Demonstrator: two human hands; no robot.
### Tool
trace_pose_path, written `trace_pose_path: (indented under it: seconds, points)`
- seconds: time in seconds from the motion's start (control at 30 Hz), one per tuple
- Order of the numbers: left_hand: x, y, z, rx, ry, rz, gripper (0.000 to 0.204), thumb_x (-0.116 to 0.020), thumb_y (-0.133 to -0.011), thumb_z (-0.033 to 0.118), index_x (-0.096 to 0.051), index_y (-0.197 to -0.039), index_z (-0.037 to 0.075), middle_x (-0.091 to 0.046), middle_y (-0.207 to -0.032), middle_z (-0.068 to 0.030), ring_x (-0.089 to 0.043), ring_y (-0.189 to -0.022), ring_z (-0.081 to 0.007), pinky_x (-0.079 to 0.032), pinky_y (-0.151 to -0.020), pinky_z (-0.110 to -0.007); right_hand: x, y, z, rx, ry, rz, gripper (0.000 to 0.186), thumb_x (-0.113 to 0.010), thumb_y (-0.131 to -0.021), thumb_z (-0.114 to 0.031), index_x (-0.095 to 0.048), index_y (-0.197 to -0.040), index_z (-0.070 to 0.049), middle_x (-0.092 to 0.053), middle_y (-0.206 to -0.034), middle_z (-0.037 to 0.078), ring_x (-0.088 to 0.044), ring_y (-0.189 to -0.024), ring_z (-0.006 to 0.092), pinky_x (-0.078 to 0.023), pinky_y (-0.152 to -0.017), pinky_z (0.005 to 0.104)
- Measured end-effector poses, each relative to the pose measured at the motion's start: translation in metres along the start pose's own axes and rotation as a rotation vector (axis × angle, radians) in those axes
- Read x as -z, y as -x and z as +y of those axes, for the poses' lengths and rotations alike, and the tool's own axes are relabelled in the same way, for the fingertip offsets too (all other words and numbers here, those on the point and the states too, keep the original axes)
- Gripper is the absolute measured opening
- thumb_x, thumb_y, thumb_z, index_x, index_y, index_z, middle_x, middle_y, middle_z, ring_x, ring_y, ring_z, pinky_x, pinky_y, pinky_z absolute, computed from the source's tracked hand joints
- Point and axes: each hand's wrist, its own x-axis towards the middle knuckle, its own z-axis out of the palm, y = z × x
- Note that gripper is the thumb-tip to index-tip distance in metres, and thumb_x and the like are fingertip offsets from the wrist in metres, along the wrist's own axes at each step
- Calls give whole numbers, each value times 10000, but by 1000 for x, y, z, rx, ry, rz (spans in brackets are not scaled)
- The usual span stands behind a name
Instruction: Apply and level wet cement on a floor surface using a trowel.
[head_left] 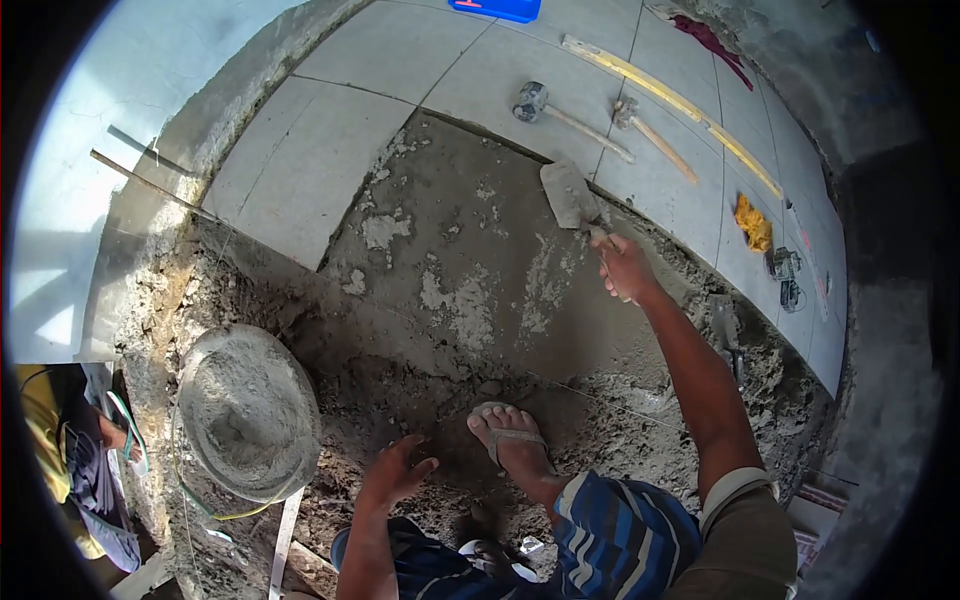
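My right hand (pixel 627 268) is closed round the handle of a trowel (pixel 568 195). Its mortar-smeared blade lies at the far right edge of a grey mortar bed (pixel 430 230), against the laid tiles. My left hand (pixel 397 472) hangs over the dark, rough soil with its fingers apart and nothing in them. Left of it stands a round basin (pixel 250 412) of grey powder, hollowed in the middle. Pale powdery patches lie on the mortar. My sandalled foot (pixel 515 440) is at the bed's near edge.
Large pale tiles (pixel 310 150) border the bed, bearing a mallet (pixel 530 102), a hammer (pixel 627 112), a yellow straightedge (pixel 680 102), a crumpled yellow cloth or sponge (pixel 752 222) and a blue container (pixel 497 8). A taut string (pixel 600 400) crosses the ground. Another person's hand (pixel 112 432) shows at left.
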Motion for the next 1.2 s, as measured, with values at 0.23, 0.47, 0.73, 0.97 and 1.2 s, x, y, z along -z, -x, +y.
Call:
trace_pose_path:
  seconds: [0.23, 0.47, 0.73, 0.97, 1.2]
  points:
    - [16, 7, 15, 115, 27, -25, 629, -781, -870, 433, -628, -1365, 77, -730, -1120, -233, -709, -1039, -410, -560, -888, -485, -2, 23, 6, 27, 15, -16, 277, -521, -1045, -277, -659, -1198, -92, -551, -699, 21, -501, -475, 101, -405, -420, 295]
    - [16, 12, 18, -7, -28, 52, 624, -789, -882, 406, -618, -1388, 83, -726, -1161, -235, -724, -1029, -387, -562, -881, -456, -2, 68, 15, -28, 45, -110, 230, -567, -1036, -273, -661, -1103, -73, -538, -682, 11, -488, -477, 83, -378, -419, 279]
    - [8, 19, 13, -67, -75, 44, 627, -724, -918, 484, -589, -1407, 116, -703, -1195, -205, -693, -1064, -418, -563, -876, -504, -35, 143, 55, -26, 57, -238, 215, -613, -1034, -271, -654, -1080, -65, -540, -684, -12, -489, -505, 62, -376, -434, 260]
    - [5, 23, 4, -54, -76, 41, 636, -725, -917, 484, -591, -1405, 100, -710, -1173, -207, -699, -1047, -417, -564, -872, -501, -23, 110, 56, -33, -48, -151, 178, -581, -1055, -227, -641, -1110, -70, -538, -682, 0, -469, -481, 66, -355, -421, 257]
    - [9, 35, 2, -66, -39, 79, 643, -757, -902, 457, -598, -1402, 86, -706, -1215, -216, -690, -1103, -412, -556, -922, -478, -14, 41, 15, -11, -87, -25, 207, -524, -1069, -236, -646, -1156, -95, -549, -714, 24, -482, -471, 101, -385, -416, 285]
